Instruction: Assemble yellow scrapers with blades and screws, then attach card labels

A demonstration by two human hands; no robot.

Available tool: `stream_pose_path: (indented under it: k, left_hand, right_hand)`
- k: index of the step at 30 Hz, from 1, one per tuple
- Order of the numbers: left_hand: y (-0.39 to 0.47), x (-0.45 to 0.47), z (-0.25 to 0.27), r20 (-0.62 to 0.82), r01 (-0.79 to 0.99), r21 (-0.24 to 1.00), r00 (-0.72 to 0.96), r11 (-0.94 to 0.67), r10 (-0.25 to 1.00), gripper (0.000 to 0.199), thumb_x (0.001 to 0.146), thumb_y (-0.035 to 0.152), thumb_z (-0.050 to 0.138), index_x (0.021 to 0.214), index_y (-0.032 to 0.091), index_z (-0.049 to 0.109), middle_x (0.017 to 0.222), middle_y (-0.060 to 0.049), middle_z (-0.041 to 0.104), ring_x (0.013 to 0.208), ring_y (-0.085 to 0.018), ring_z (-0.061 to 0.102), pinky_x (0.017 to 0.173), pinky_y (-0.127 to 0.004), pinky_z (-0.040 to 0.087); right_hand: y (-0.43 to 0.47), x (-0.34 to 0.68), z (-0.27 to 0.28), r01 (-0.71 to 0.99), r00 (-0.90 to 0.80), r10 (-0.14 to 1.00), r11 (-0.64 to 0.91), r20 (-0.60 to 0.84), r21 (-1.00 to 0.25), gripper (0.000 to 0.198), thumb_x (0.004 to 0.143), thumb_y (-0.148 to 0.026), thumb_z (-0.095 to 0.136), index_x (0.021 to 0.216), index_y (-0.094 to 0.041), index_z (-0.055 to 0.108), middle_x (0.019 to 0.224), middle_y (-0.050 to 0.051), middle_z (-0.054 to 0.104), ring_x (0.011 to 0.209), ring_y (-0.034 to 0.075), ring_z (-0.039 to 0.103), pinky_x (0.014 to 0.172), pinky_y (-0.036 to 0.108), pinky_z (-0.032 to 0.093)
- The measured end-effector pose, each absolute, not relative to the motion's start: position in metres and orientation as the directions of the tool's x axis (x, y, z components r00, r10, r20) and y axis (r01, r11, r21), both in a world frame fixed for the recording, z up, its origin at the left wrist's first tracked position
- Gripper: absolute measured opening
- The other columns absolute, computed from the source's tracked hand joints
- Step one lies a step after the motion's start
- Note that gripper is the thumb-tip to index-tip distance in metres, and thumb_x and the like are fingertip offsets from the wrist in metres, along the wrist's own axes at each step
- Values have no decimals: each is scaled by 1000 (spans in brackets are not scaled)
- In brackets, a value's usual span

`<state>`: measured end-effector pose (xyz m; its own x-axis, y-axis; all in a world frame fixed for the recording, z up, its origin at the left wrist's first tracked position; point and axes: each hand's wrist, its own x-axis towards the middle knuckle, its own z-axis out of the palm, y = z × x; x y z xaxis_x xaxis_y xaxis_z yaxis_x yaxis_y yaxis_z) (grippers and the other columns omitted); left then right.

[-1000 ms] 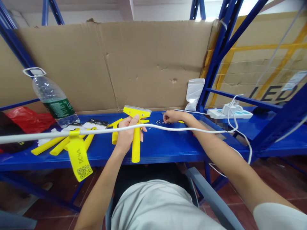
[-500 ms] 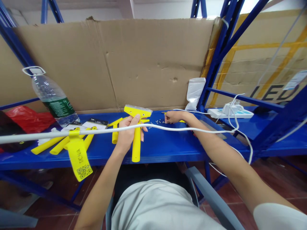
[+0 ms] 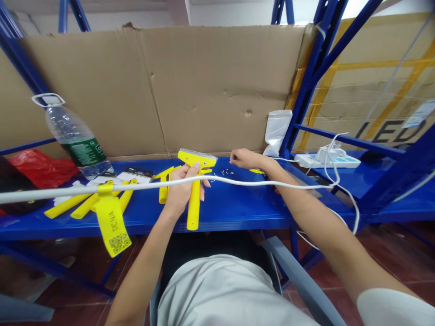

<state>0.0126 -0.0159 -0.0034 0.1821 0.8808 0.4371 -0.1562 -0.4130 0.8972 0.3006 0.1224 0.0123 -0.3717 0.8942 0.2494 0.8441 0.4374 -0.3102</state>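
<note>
Left hand (image 3: 182,188) gripping yellow T-shaped plastic scraper (image 3: 194,203), right hand (image 3: 247,159) curled

Scraper: near front edge of blue metal shelf (image 3: 234,208), wide head up and away, handle toward the person, tilted slightly. Left thumb pressed on handle just below head, fingers wrapped behind.
Right hand: fingers curled closed, near a scatter of tiny silvery metal bits (image 3: 227,172). Can't tell if anything's pinched; fingertips too small.
Second yellow plastic handle piece (image 3: 163,194) sits just left of left hand, partly hidden. More yellow tube-shaped plastic handles (image 3: 80,211) farther left, near clear green-labelled plastic bottle (image 3: 81,147).
Thick white cable (image 3: 272,183) crosses in front of view.
</note>
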Motion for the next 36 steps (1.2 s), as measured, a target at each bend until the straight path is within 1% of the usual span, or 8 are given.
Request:
stream_pose_path:
  k: [4,7,11,14,20,26,30,36]
  left_hand:
    - [-14,13,-5,406,-113,914,220,-390,887,47,100,62,76,85,18,70,70,-8,80,40,-16,63,44,-29,52]
    - [-14,13,-6,386,-82,922,268,-378,883,47,102,61,75,88,17,70,78,-10,84,41,-16,65,44,-29,52]
    - [-15,14,-6,373,-67,927,287,-369,883,45,102,59,75,88,16,70,80,-11,84,42,-16,66,45,-28,53]
    - [-15,14,-5,369,-65,928,275,-366,888,45,101,60,76,90,16,70,80,-11,84,42,-16,65,45,-28,52]
    - [-15,13,-5,366,-28,927,290,-374,885,48,102,61,74,84,16,70,80,-13,85,41,-16,65,45,-28,52]
    - [-17,13,-3,292,29,947,340,-321,894,45,99,58,77,82,18,65,75,-13,83,41,-17,66,45,-28,53]
    - [-17,13,-3,278,60,946,353,-318,893,43,101,54,75,80,18,66,68,-10,80,41,-18,66,45,-28,53]
    - [-15,12,-6,281,69,939,411,-337,867,43,104,55,71,90,15,75,74,-11,83,42,-18,67,47,-29,55]
  right_hand:
    - [118,294,21,764,-267,788,524,555,-377,14,107,-32,62,108,-20,69,113,14,81,98,25,73,89,36,57]
    - [112,289,28,625,-181,691,630,699,-461,31,113,-53,57,110,-23,63,110,11,78,97,22,73,88,35,59]
    - [105,284,37,312,-12,617,750,787,-584,63,95,-87,70,103,-26,60,94,4,71,90,19,70,82,32,60]
    - [102,283,42,252,31,630,746,776,-616,71,86,-95,72,101,-27,60,89,2,66,84,18,67,79,32,60]
    - [99,277,44,94,17,701,709,713,-699,66,80,-85,87,97,-26,65,92,2,67,91,18,69,79,31,62]
    - [76,261,40,-80,-263,807,528,528,-846,50,76,-61,101,91,-19,77,112,8,81,111,20,75,89,30,63]
    - [59,246,38,-84,-452,777,452,438,-888,42,76,-53,103,90,-19,82,121,9,84,110,21,76,91,31,62]
    - [52,234,32,-53,-566,680,534,466,-844,35,81,-51,101,87,-20,85,119,7,84,108,20,76,107,38,58]
